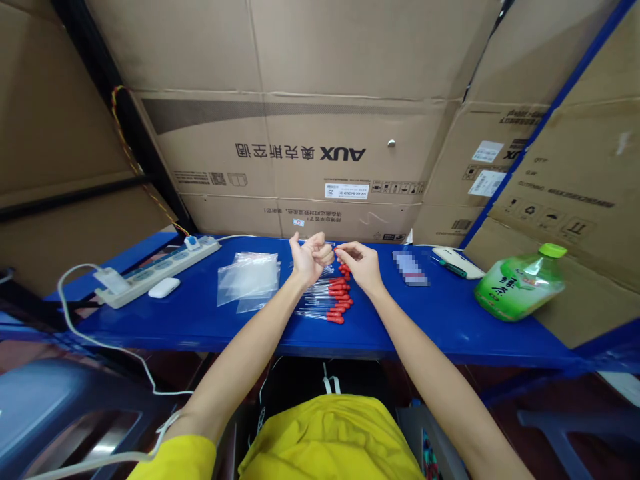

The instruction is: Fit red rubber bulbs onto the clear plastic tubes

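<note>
Several glass droppers with red rubber bulbs [336,293] lie in a loose row on the blue tabletop, bulbs to the right and clear tubes to the left. Above the far end of this row, my right hand [364,267] pinches a red bulb of a dropper between thumb and fingertips. My left hand [311,259] is just left of it, fingers curled in and thumb raised; what it holds, if anything, is hidden. A stack of clear plastic bags [250,280] lies to the left of the droppers.
On the left are a white power strip [160,270] with plugs and cables, and a white case [164,287]. To the right lie a blurred packet [411,268], a green-handled tool [453,267] on a pale object, and a green tea bottle [520,283]. Cardboard [300,120] walls the back.
</note>
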Demonstrator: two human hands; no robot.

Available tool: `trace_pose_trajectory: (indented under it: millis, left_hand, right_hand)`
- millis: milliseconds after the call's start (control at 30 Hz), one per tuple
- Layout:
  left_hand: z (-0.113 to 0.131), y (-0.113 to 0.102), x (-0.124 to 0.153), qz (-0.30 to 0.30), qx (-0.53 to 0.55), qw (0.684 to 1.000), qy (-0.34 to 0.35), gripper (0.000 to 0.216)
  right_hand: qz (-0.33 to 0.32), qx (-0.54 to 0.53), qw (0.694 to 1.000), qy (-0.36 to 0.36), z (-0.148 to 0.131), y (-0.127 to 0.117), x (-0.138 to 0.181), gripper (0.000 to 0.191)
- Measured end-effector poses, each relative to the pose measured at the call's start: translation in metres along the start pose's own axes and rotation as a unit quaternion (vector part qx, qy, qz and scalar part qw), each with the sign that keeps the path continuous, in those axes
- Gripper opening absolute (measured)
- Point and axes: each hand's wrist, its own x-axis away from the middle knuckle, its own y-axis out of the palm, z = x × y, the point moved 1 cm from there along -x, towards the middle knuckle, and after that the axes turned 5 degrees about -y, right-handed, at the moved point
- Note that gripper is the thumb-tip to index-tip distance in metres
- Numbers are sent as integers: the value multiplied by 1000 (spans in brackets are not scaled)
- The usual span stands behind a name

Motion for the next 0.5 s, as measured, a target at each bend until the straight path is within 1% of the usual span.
trace_pose_trajectory:
  millis: [167,333,500]
  left_hand:
    - [-1,4,2,-9,17,1000,-8,57]
    - [-1,8,3,-23,-5,1000,-19,63]
    - [-2,8,-1,-33,-38,998,-40,52]
  right_hand:
    - [41,-35,999,11,-2,1,-2,37]
    - [45,-59,997,19,0,2,-3,38]
    - [65,-68,995,28,0,3,-3,37]
